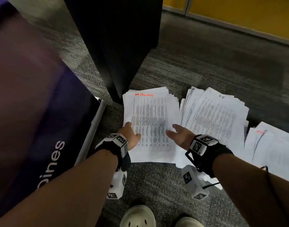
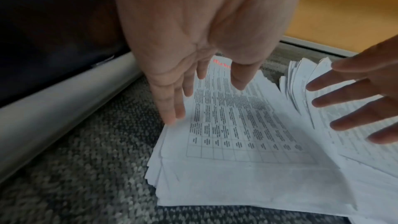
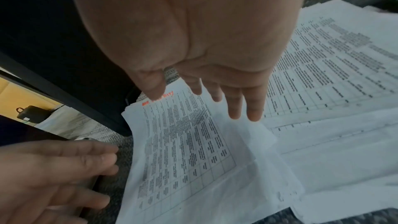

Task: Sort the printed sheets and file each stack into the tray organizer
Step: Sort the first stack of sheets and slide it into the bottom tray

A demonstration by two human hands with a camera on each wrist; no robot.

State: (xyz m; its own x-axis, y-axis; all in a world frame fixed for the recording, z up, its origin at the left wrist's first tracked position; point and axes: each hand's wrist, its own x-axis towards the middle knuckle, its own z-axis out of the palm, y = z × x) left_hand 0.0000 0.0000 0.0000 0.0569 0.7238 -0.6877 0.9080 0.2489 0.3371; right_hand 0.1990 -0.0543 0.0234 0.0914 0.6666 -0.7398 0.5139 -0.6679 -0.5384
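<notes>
Three stacks of printed sheets lie on the grey carpet. The left stack [image 1: 150, 115] [image 2: 237, 142] [image 3: 193, 159] shows a printed table with red writing at its top. My left hand [image 1: 133, 130] [image 2: 202, 98] is at that stack's left edge, fingers straight, little fingertip touching the paper. My right hand [image 1: 173, 130] [image 3: 200, 105] is spread at the stack's right edge, fingers straight; I cannot tell whether it touches. Neither hand holds anything. The middle stack [image 1: 214, 115] [image 3: 333, 74] is fanned out untidily beside it. No tray organizer is in view.
A third stack [image 1: 271, 153] with a red mark lies at the right. A purple panel with a silver rail [image 1: 93, 126] runs close along the left. A black cabinet [image 1: 117, 46] stands just behind the left stack. My shoes [image 1: 137, 217] are at the bottom.
</notes>
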